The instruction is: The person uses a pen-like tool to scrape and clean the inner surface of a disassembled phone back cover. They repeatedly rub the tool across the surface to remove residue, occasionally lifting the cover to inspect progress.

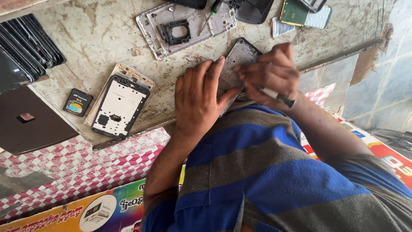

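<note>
Two hands are working close together on a grey rectangular phone frame (240,58) that is lying at the near edge of the worn, pale surface (98,38). The fingers (214,71) of the left hand (197,101) are lying flat and spread over the lower part of the frame, pressing it down rather than clenching it. The right hand (270,75) is closing its fingers around a thin tool with a white and black handle (277,95), and its fingertips are touching the frame's right edge; the tool's tip is hidden.

In my judgement, doing this well is asking for steady pressure from the left hand, so the frame is not sliding, and small, light movements of the tool.

Farther out, a white phone chassis with a black border (119,107) is lying to the left, just beside a small black battery (77,102). A silver phone back plate (184,28) with a screwdriver (210,15) on it is resting beyond the hands.
</note>
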